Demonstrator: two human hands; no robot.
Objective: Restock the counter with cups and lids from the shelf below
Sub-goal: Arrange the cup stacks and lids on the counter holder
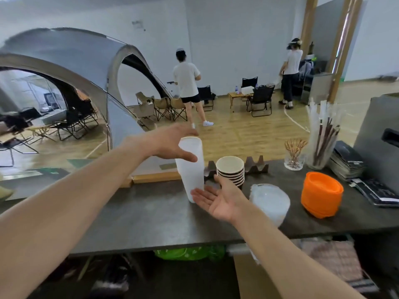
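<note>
Standing upright on the dark matte counter (133, 212), a tall stack of translucent frosted plastic cups (191, 169) has its long axis vertical, rim uppermost and leaning slightly left. Left hand (170, 145): fingers spread and relaxed around the stack's top, thumb across its near side, not clamped. Right hand (218, 199): palm up, fingers straight, their tips at the stack's base. Just right of it: a stack of ribbed dark paper cups (230, 170) with cream interiors, mouths up. Nearer the front edge: a bagged pile of clear round lids (271, 201). Further right: a pile of glossy orange lids (321, 194). Behind: a glass of wooden stirrers (294, 155) and a jar of wrapped straws (321, 137).
</note>
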